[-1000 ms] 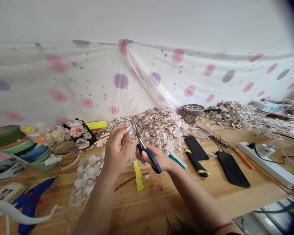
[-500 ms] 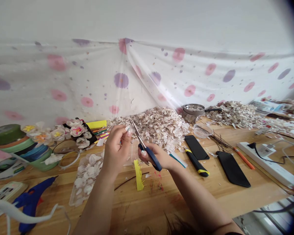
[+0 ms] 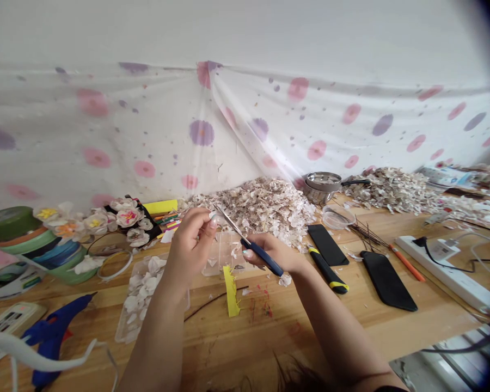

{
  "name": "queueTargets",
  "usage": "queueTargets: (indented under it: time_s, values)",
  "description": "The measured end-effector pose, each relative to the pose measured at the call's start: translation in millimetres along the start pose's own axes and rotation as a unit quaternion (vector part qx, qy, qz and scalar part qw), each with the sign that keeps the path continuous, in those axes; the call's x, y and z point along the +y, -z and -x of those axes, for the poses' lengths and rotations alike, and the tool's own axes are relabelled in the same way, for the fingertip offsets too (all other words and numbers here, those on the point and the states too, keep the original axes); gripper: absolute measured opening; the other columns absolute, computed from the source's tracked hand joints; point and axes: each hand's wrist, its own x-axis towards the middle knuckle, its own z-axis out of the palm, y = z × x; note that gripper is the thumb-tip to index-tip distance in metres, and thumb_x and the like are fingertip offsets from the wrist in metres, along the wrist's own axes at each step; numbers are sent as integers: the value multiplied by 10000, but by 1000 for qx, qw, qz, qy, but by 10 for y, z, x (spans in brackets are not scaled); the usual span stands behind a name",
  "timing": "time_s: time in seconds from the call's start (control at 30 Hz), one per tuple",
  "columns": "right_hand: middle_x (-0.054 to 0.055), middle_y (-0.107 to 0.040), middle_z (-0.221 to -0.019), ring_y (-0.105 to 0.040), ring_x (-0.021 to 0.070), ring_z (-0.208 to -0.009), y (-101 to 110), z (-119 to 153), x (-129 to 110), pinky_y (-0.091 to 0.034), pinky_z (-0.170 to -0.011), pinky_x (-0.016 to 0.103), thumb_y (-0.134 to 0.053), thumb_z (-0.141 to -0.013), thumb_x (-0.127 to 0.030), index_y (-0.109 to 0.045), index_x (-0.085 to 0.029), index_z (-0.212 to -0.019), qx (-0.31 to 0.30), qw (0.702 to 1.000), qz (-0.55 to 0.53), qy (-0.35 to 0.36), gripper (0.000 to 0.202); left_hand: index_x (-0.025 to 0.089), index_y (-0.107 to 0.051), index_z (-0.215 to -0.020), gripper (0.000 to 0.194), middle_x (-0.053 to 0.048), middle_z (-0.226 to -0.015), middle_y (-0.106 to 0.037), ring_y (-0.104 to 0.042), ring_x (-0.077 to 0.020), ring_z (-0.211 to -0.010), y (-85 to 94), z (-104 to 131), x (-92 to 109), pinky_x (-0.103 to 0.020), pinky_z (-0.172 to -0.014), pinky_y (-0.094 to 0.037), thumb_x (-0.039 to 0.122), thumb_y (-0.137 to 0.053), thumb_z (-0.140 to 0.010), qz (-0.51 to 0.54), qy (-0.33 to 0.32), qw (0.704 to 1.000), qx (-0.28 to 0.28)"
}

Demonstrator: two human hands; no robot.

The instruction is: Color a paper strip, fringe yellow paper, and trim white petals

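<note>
Trimming, apparently, in progress: the left hand [image 3: 194, 237] pinched a pale petal [image 3: 220, 219] (small, half-hidden) beside scissors [image 3: 251, 244] gripped by the right hand [image 3: 276, 253]; further snipping seemingly called for steadiness.

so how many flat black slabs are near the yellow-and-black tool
2: one flat black slab beside the yellow-and-black tool, the other slab farther right, near the orange stick. More may hide under the petal heap.
</note>
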Motion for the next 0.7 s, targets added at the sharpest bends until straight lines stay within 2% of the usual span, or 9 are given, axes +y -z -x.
queueTargets:
  time_s: [0.43,0.7]
  values:
    - [-58,-344,-558,-305,75,-508,70,35,57,-227,-463,212,-536,-793,-657,-405,-179,-640,-7,1000,9,-2,518,200,-545,-808,150,-16,-902,-495,-517,-140,-789,18,-13,-25,-263,-660,-425,270,-496,-932,5,7,1000,-20]
    - [-52,-414,-510,-358,71,-460,192,39,190,-282,-442,202,-547,-819,-597,-440,-171,-612,-41,999,2,-28,485,191,-547,-792,228,-39,-927,-485,-517,-155,-796,-31,-36,-263,-265,-655,-442,353,-472,-934,29,35,996,-74]
